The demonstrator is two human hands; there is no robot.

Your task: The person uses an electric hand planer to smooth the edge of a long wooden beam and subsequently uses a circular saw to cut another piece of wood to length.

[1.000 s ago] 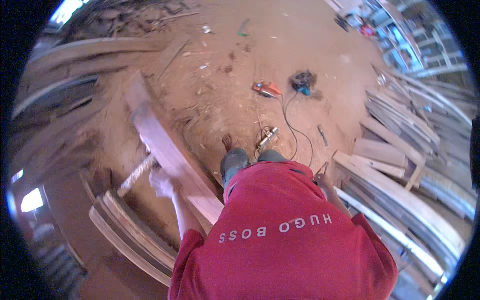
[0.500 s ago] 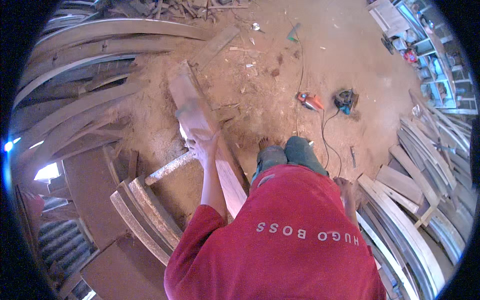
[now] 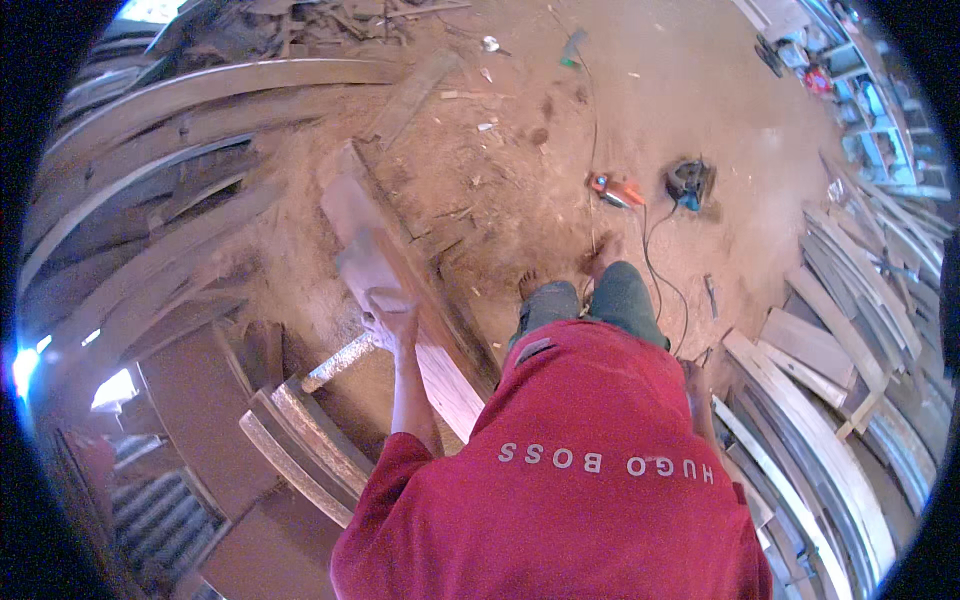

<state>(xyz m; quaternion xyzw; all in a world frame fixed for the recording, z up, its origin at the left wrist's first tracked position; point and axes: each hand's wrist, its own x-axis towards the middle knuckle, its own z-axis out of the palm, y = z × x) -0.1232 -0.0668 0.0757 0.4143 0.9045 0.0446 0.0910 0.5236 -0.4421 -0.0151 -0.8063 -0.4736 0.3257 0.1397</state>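
Note:
A long, thick wooden beam (image 3: 455,385) runs diagonally in front of me on the left, its pale face dusted and its side darker. My left hand (image 3: 393,328) rests at the beam's left edge, fingers curled over it. A brownish patch lies on the wood just past the fingers; I cannot make out whether it is a block or a shadow. A pale, rough crosspiece (image 3: 340,362) meets the beam beside this hand. Low at my right side, my right hand (image 3: 692,375) is mostly hidden by my red shirt, and its fingers do not show clearly.
An orange power tool (image 3: 617,191) and a dark corded power tool (image 3: 690,184) lie on the sawdust-covered floor, cords trailing near my feet. Curved timbers (image 3: 225,85) are stacked at the left; more boards (image 3: 810,440) lie at the right. Blue shelving (image 3: 870,110) stands far right.
My right foot has come into view on the floor, and my right knee has shifted right. The view has shifted slightly; my left hand stays at the beam's edge.

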